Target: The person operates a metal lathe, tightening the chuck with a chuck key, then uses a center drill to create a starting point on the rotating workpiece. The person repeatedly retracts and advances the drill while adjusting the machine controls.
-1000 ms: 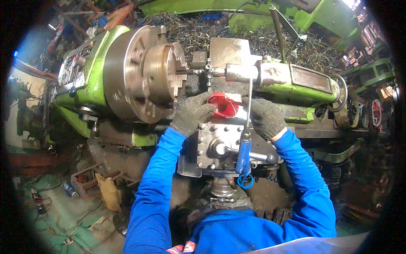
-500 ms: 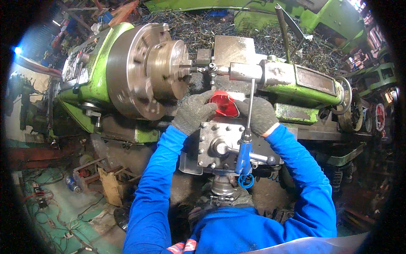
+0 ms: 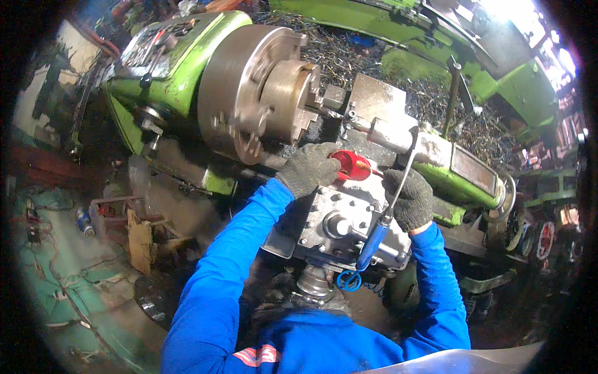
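A small red cup (image 3: 355,167) sits above the far edge of the lathe's tool post, its open mouth showing. My gloved left hand (image 3: 308,169) is closed with its fingertips on the cup's left rim. To the right, my gloved right hand (image 3: 409,197) has its fingers curled together. Something thin and reddish reaches from them toward the cup, too small to name. Crossing in front of the right hand is the long metal tube of a blue-handled air gun (image 3: 373,244). The bolted square tool post (image 3: 337,224) stands just nearer than both hands.
The big lathe chuck (image 3: 233,93) is on the left, its rim smeared as if turning. At the right, the green tailstock (image 3: 461,171) ends in a handwheel. Curled metal chips (image 3: 342,56) pile up behind. Cables lie on the green floor (image 3: 68,262) at the left.
The view has turned, so the lathe now slants down to the right. My right hand has drawn back from the red cup and its fingers are curled. My left hand stays on the cup.
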{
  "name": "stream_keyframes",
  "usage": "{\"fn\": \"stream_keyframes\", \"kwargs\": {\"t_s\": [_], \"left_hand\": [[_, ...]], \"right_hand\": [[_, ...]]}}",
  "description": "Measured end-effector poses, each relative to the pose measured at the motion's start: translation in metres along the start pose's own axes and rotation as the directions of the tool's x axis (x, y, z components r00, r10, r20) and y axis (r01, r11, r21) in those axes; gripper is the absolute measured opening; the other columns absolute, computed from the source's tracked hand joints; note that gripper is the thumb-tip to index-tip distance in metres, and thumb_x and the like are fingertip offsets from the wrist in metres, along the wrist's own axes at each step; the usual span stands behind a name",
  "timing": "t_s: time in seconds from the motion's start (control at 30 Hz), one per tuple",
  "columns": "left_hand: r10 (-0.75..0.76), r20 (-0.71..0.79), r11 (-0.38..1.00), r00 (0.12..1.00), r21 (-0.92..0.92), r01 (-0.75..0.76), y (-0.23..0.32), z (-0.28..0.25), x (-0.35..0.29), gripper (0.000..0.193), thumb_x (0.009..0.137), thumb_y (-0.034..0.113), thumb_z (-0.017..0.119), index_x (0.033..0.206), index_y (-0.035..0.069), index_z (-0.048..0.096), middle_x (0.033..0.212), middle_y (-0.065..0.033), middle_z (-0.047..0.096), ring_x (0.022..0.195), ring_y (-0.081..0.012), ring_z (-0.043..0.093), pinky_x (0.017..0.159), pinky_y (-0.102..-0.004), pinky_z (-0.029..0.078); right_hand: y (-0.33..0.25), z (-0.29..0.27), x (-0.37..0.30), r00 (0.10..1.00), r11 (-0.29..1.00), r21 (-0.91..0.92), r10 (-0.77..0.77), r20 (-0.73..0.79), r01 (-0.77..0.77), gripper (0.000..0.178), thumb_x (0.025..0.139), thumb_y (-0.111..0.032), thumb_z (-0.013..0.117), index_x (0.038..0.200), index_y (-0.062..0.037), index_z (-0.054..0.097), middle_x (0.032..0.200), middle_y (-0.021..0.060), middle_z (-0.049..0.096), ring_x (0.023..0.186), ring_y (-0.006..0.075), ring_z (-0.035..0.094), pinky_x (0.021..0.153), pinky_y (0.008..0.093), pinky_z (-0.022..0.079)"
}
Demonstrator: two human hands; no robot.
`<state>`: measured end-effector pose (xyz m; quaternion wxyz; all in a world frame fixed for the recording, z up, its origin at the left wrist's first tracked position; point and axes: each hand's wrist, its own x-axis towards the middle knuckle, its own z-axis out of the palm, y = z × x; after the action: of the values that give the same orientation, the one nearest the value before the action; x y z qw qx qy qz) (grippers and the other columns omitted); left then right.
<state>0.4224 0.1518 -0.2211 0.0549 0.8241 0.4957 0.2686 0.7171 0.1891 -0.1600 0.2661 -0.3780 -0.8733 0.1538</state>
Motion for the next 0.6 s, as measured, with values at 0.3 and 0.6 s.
{"fn": "stream_keyframes", "kwargs": {"t_s": [0.3, 0.6], "left_hand": [[-0.088, -0.108, 0.996, 0.990, -0.028, 0.086, -0.003, 0.019, -0.005, 0.027, 0.082, 0.027, 0.072, 0.097, 0.005, 0.073, 0.113, -0.0172, 0.070, 0.096, -0.0389, 0.070, 0.084, -0.0480, 0.058], [-0.043, -0.058, 0.999, 0.997, -0.031, 0.042, -0.009, 0.022, -0.017, 0.023, 0.086, 0.027, 0.074, 0.102, 0.010, 0.071, 0.121, -0.0186, 0.063, 0.109, -0.0383, 0.065, 0.092, -0.0466, 0.055]], "right_hand": [[-0.012, -0.013, 0.023, 0.977, 0.993, 0.109, 0.015, 0.211, -0.038, 0.031, 0.073, -0.012, 0.078, 0.104, -0.0086, 0.076, 0.093, 0.0144, 0.073, 0.087, 0.0354, 0.072, 0.077, 0.0428, 0.057], [-0.011, -0.023, 0.019, 0.898, 0.844, 0.306, 0.406, 0.172, -0.440, 0.021, 0.086, -0.016, 0.080, 0.103, -0.0028, 0.076, 0.096, 0.0088, 0.075, 0.089, 0.0151, 0.070, 0.073, 0.0321, 0.057]]}}
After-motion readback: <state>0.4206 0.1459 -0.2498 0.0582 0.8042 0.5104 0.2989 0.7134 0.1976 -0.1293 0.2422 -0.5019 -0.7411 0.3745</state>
